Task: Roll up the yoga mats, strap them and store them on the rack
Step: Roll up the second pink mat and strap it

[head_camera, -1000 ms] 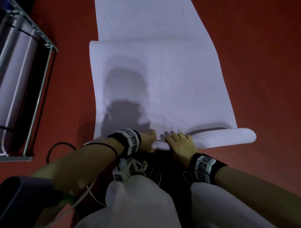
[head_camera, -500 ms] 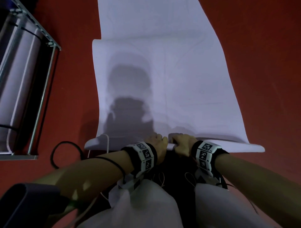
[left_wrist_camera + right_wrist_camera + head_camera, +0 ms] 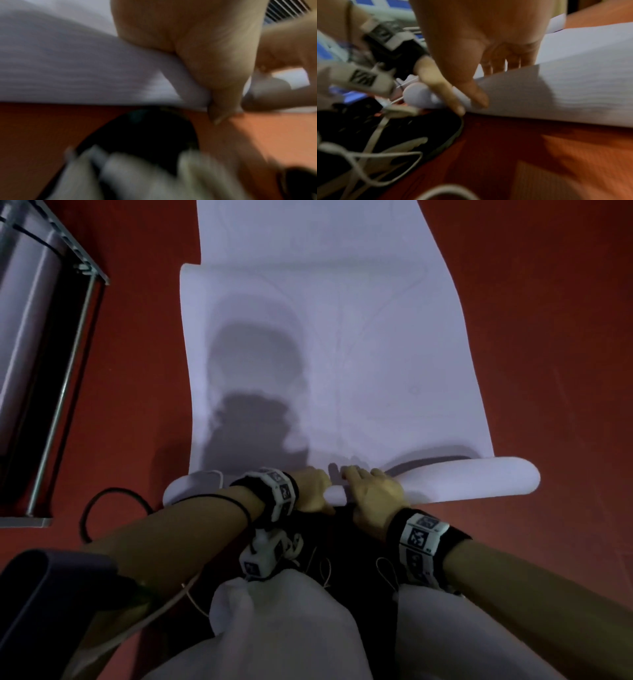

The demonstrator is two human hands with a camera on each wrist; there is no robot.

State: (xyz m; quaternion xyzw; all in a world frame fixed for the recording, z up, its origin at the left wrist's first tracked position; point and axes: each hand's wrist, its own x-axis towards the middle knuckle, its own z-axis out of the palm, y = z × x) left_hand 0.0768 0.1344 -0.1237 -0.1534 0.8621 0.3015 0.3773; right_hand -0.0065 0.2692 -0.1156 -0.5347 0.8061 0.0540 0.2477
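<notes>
A pale lilac yoga mat (image 3: 342, 354) lies flat on the red floor, stretching away from me. Its near end is turned over into a thin roll (image 3: 479, 482), fatter on the right than on the left. My left hand (image 3: 313, 489) and right hand (image 3: 371, 491) sit side by side at the middle of that roll. In the left wrist view the left thumb (image 3: 221, 105) presses the roll's near face. The right thumb (image 3: 477, 100) also sits on the near side, and the right fingers reach over the top. The left fingertips are hidden.
A metal rack (image 3: 65, 392) stands at the left with a grey rolled mat (image 3: 24, 330) in it. A black strap loop (image 3: 99, 505) lies on the floor near the rack's foot. A second pale mat (image 3: 308, 231) extends beyond the first. White cables and a dark pad (image 3: 402, 135) lie at my knees.
Half a second ago both hands were pulled back, fisted on a flatter mat edge. Now they have pushed forward over it and the right end stands rounder.
</notes>
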